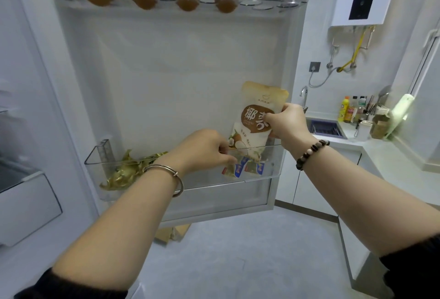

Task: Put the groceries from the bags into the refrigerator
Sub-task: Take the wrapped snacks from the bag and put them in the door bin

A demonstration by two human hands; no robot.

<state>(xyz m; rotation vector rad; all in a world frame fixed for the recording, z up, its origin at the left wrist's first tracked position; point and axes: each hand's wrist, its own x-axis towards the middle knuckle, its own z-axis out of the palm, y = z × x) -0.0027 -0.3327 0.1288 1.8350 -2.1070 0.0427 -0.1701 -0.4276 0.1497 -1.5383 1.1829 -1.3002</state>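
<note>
**Pouch at the door bin**

Head view: our right hand [287, 121] grips the coconut pouch [256, 108], lower end inside the door bin [202, 184], right side. Our left hand [203, 150] curls at the bin's rim; gripping what, we cannot tell.

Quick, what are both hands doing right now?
Left hand: grips the clear plastic door shelf by its rim.
Right hand: holds the white-and-brown coconut pouch.
</note>
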